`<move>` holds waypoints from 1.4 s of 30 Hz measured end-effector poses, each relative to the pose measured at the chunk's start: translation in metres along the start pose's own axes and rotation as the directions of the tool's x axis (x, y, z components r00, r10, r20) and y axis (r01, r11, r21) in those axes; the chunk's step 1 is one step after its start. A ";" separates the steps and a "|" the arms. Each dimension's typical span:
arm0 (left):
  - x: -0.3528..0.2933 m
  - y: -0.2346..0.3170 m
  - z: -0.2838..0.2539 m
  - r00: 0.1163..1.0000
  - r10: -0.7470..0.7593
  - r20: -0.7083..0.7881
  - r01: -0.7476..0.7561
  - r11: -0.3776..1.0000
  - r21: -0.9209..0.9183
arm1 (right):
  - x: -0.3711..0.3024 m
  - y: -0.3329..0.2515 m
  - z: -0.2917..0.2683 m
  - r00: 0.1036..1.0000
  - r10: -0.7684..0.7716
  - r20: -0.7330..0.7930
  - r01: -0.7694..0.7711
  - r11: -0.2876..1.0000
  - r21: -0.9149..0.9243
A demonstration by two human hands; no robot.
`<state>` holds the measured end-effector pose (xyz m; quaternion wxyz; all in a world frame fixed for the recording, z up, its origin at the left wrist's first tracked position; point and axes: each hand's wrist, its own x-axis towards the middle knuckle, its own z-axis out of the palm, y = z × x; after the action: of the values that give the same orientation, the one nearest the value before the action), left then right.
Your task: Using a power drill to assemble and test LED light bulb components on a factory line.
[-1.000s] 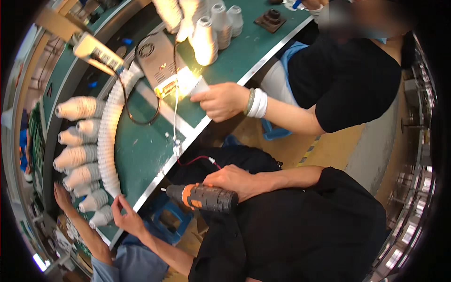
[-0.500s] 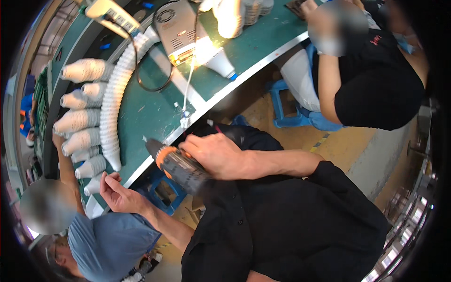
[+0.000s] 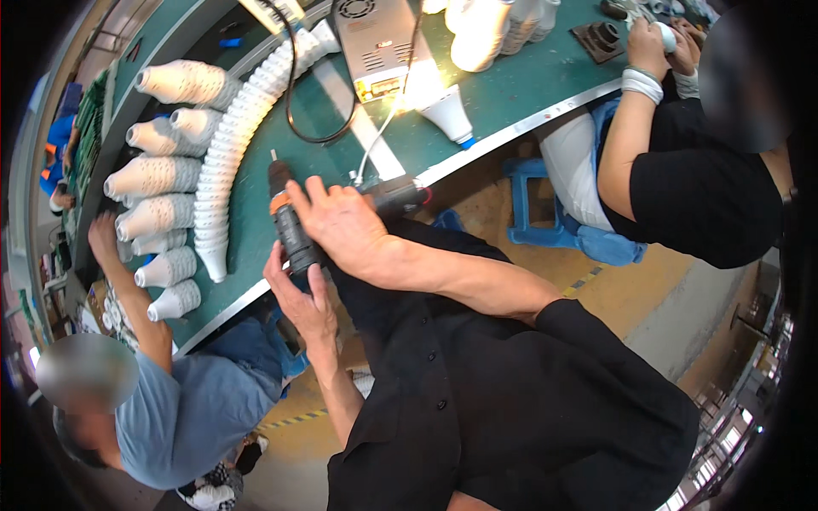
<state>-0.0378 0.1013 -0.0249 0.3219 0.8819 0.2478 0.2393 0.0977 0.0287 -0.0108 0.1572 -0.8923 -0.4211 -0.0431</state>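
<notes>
A black and orange power drill (image 3: 292, 232) is held over the near edge of the green workbench, its bit directed toward the far side. My right hand (image 3: 345, 228) is closed around it, with the dark handle base (image 3: 400, 198) showing beyond the fingers. At the drill's rear end is my left hand (image 3: 302, 298), its fingers on one side and thumb on the other. Left of the drill, a long curved row of nested white cone-shaped housings (image 3: 223, 170) lies on the bench.
Shorter stacks of white housings (image 3: 153, 176) lie farther left. A metal power supply box (image 3: 375, 43), black cable (image 3: 294, 111) and lit lamp (image 3: 430, 85) occupy the back. One co-worker's arm (image 3: 128, 285) reaches in at left; another's hands (image 3: 652, 51) hold a white part at right.
The drill has swung more upright and moved over the bench with my right hand. My left hand has come rightward from beside the housings to the drill's rear.
</notes>
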 end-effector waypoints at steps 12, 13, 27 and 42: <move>0.022 -0.010 0.013 0.996 0.008 -0.086 -0.002 0.998 0.065 | -0.047 0.136 -0.057 0.813 0.338 -0.475 -0.269 0.940 0.209; 0.021 -0.011 0.013 0.996 0.002 -0.087 0.003 0.998 0.058 | -0.051 0.145 -0.052 0.814 0.337 -0.473 -0.271 0.941 0.205; 0.011 0.005 -0.019 0.896 0.249 -0.366 -0.098 0.918 0.384 | -0.073 0.173 -0.079 0.896 0.184 0.404 -0.360 -0.230 0.904; 0.011 0.016 -0.017 0.901 0.242 -0.359 -0.138 0.946 0.292 | -0.074 0.185 -0.077 0.880 0.341 0.331 -0.333 -0.056 0.941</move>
<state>-0.0349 0.1053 0.0005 0.1226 0.8710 0.2481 0.4060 0.1962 -0.1612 0.0017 0.7301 -0.6086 -0.0994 0.2943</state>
